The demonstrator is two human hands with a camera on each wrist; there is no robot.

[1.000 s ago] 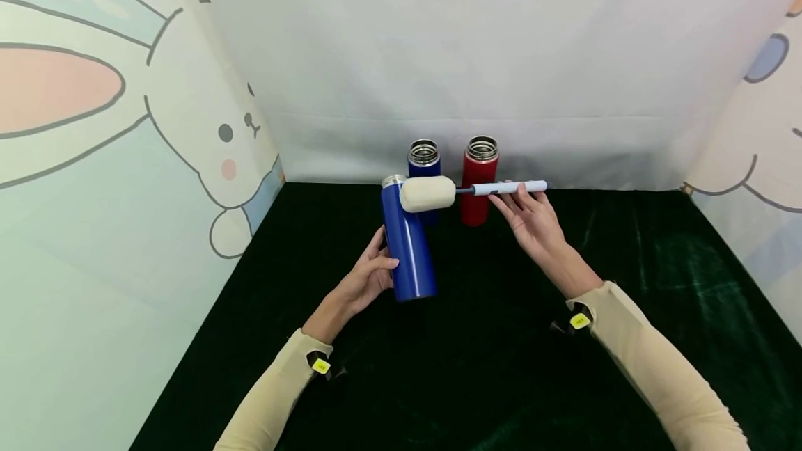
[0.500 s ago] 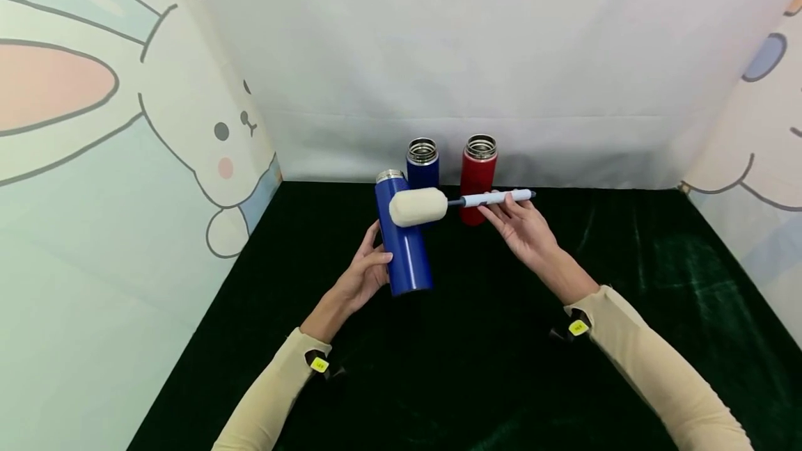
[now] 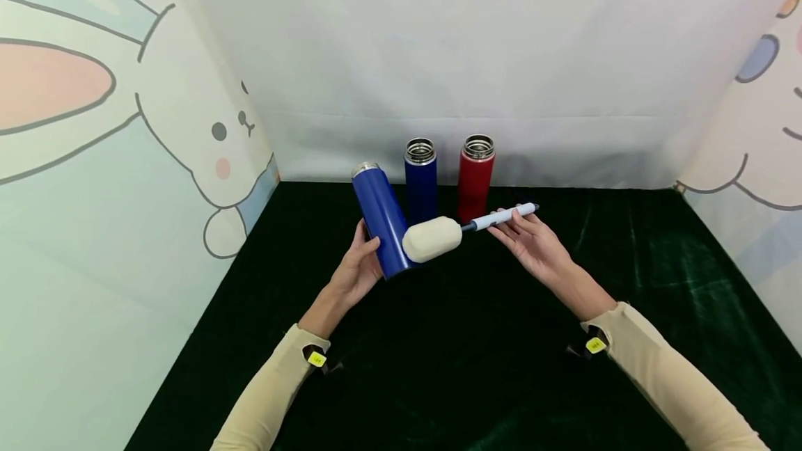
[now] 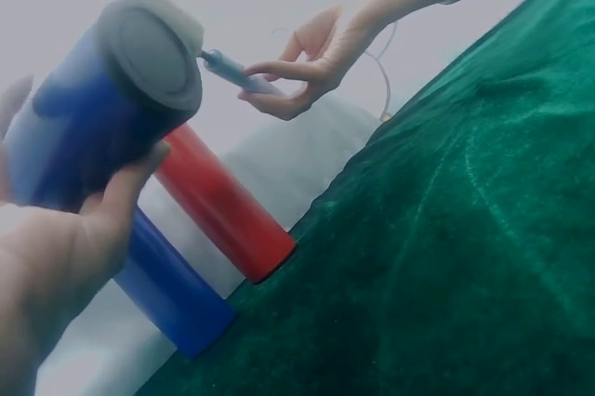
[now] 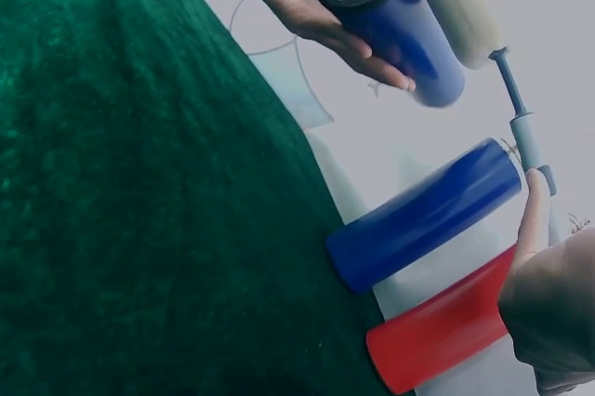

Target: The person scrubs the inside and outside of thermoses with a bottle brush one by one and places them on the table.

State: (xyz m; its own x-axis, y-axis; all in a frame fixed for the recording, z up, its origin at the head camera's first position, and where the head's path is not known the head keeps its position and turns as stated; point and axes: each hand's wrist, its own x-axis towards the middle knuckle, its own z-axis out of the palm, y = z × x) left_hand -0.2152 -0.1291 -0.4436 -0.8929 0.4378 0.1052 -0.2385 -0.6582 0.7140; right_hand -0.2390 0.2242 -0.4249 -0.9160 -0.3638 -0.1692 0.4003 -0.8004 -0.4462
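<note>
My left hand [image 3: 356, 271] grips a blue bottle [image 3: 381, 218] by its side, holding it off the cloth with its lidless steel mouth tilted up and left. In my right hand [image 3: 535, 246], the thumb and fingers pinch the pale handle [image 3: 501, 218] of a bottle brush. The brush's cream sponge head [image 3: 432, 239] lies across the lower right side of the blue bottle in the head view; the right wrist view shows the sponge [image 5: 460, 6] close along the bottle [image 5: 400, 29]. Whether they touch I cannot tell.
A second blue bottle [image 3: 421, 186] and a red bottle [image 3: 476, 183] stand upright without lids at the back of the dark green cloth [image 3: 451, 367]. Behind them hangs a white backdrop [image 3: 470, 47]. A rabbit-print panel [image 3: 182, 110] lines the left side.
The held bottle has moved left and up and tilts more. The brush has come down, its sponge now at the bottle's lower part instead of near its mouth, its handle angled upward to the right.
</note>
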